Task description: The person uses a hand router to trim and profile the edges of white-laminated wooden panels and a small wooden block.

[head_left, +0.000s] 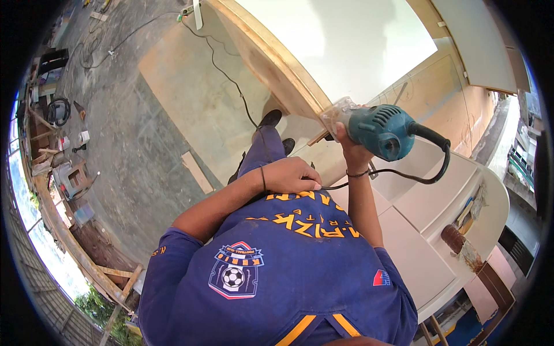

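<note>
My right hand [353, 149] is wrapped round the body of a teal trim router [382, 131], which lies tilted on its side with its cord end toward the right. The router's clear plastic base [339, 115] is at the near end of a panel's curved wooden edge [271, 57]; whether they touch, I cannot tell. The black power cord [430, 176] loops from the router back to my left hand [293, 175]. That hand is held against my belly, fingers closed on the cord. The router's bit is hidden.
The white-faced panel [369, 46] fills the far side. On the right, a pale cabinet piece [427, 230] carries a brown roll [452, 237] and scraps. A thin board [197, 172] lies on the floor by my legs. The cord runs across a floor sheet [190, 86]; a plastic stool [74, 177] stands left.
</note>
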Demonstrator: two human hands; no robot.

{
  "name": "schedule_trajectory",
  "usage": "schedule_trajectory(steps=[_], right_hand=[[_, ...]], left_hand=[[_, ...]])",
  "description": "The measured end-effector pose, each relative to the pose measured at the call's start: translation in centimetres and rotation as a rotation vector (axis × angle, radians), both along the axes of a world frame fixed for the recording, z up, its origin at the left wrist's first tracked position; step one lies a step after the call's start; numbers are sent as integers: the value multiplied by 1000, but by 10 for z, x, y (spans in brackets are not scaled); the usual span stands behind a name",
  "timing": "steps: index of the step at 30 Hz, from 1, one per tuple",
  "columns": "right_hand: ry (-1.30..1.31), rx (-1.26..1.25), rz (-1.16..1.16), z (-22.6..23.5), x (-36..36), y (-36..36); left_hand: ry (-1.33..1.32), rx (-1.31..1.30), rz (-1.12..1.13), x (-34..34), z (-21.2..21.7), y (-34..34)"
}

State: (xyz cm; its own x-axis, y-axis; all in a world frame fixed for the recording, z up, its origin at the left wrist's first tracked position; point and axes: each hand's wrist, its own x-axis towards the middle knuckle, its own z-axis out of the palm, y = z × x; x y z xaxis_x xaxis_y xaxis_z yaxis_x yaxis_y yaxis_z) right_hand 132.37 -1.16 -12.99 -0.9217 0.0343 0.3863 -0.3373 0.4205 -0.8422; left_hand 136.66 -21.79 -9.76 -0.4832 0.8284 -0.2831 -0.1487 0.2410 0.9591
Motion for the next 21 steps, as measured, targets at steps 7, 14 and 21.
schedule_trajectory(steps=[7, 14, 21], right_hand=[[140, 94, -81, 6, -14, 2], [29, 83, -46, 10, -24, 19], [42, 59, -114, 2, -36, 43]], left_hand=[[42, -13, -13, -8, 3, 8], [78, -58, -48, -26, 8, 15], [25, -69, -87, -49, 13, 33]])
